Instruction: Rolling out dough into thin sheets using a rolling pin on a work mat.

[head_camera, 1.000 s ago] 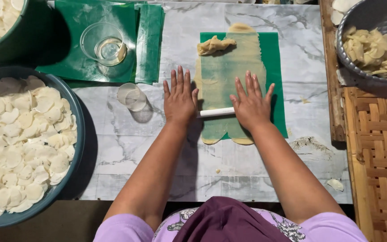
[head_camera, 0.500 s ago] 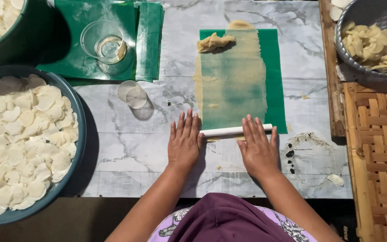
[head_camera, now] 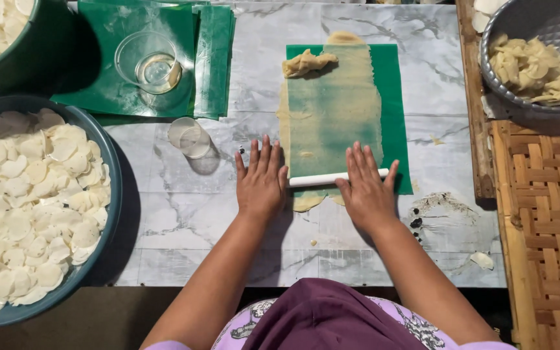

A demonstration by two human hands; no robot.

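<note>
2 hands [head_camera: 315, 185] flat | 1 white roller [head_camera: 319, 179] | 1 dough sheet [head_camera: 335, 110] | 1 green mat [head_camera: 396, 97]

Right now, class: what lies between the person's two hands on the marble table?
In the head view, a bare stretch of the white rolling pin spans the gap between the left hand and right hand, resting on thin dough.

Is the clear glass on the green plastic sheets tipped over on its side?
No, the glass stands upright on the green sheets, its round rim facing up.

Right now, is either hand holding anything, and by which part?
Nothing is gripped: both flat palms, left hand and right hand, press the ends of the thin white rolling pin.
</note>
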